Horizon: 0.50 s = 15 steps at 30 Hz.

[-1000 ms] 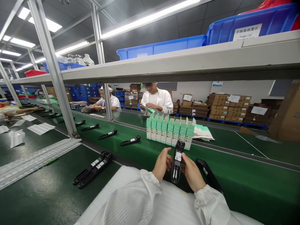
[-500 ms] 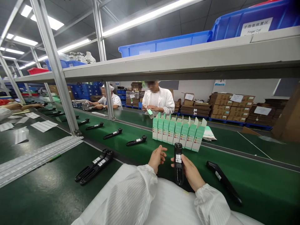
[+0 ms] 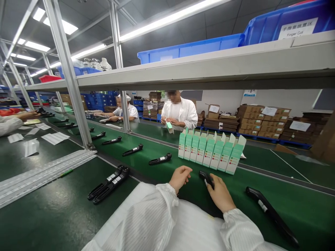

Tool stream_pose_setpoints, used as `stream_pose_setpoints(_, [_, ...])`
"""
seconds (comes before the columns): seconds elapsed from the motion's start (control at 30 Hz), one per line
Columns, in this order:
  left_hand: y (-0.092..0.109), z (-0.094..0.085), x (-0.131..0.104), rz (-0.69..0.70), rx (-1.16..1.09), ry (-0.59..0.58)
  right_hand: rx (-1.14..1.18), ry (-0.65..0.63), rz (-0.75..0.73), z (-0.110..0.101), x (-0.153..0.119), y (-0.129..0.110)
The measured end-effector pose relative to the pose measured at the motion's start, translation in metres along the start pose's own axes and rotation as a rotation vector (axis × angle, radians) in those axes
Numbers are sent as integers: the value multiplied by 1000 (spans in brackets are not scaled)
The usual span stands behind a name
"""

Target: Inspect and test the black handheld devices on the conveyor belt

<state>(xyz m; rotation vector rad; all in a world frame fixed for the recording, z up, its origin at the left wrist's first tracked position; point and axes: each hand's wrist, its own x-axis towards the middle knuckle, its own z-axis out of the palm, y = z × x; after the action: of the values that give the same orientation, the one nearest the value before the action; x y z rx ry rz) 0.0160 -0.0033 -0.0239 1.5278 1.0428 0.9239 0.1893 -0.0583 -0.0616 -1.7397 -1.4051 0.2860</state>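
Observation:
My right hand [image 3: 222, 192] is closed around a black handle-shaped device [image 3: 205, 177] with a white label. The device is tilted low over the green conveyor belt [image 3: 170, 174], partly covered by my fingers; I cannot tell whether it touches the belt. My left hand [image 3: 180, 178] hovers to the left of it, loosely curled with nothing in it. Just beyond both hands stands a row of green-and-white cartons [image 3: 209, 151], their top flaps raised. To the right of my right hand, another black device [image 3: 270, 214] lies on the belt.
Several more black devices [image 3: 160, 159] lie along the belt to the left. A pair of labelled devices [image 3: 111, 184] rests on the left table beside white trays [image 3: 47, 174]. Overhead runs a shelf [image 3: 183, 75] with blue bins [image 3: 191, 47]. Across the belt, a person [image 3: 180, 113] handles a carton.
The device in my right hand has gone from upright to tilted down toward the belt. My left fingers have drawn closer together. Cartons and belt devices appear farther right.

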Motion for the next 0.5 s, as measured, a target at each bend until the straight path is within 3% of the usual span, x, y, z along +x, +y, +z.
stream_pose_setpoints(0.1, [-3,-19,9,241,468,84,-102,92,-177,-6,-7,-17])
stream_pose_setpoints(0.17, [-6,-39,17,346,756,175,-103,71,-269,-8,-13,-28])
stream_pose_setpoints(0.23, [-10,-60,25,260,908,279,-82,10,-314,-6,-18,-34])
stream_pose_setpoints(0.33, [-18,-83,34,-41,867,355,-47,-93,-330,-3,-22,-37])
stream_pose_setpoints(0.4, [-21,-87,37,-137,782,312,-25,-144,-338,-1,-23,-37])
stream_pose_setpoints(0.5, [-22,-80,36,-136,686,245,3,-153,-347,-1,-23,-36])
